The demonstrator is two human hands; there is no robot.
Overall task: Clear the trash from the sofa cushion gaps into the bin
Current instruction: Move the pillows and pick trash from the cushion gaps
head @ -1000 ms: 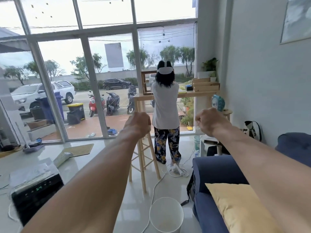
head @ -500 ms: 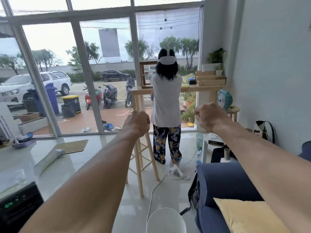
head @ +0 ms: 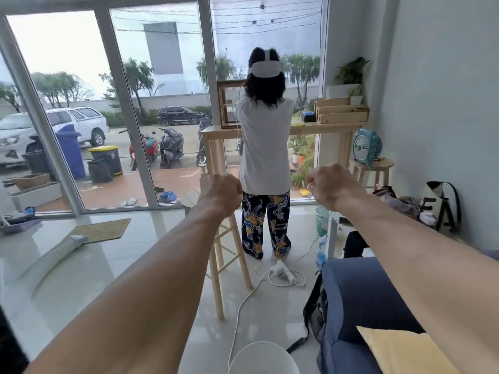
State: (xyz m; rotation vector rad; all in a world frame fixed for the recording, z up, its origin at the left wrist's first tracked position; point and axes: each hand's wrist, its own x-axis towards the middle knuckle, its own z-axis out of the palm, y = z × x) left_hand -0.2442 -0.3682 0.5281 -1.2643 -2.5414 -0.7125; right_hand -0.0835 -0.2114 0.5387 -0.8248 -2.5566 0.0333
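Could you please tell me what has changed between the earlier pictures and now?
Only the view shifted: the white bin slid down to the bottom edge. The left hand and right hand stay raised ahead as fists; nothing visibly taken or released.

Sofa (head: 364,292): navy blue, at your 4 o'clock.
Cushion (head: 399,352): plain yellow, at your 5 o'clock.
Bin (head: 263,359): white, at your 6 o'clock.
Trousers (head: 266,220): black with a yellow and blue flower print, at centre.
Fan (head: 367,147): turquoise, at your 2 o'clock.
Mat (head: 105,229): olive, at your 8 o'clock.
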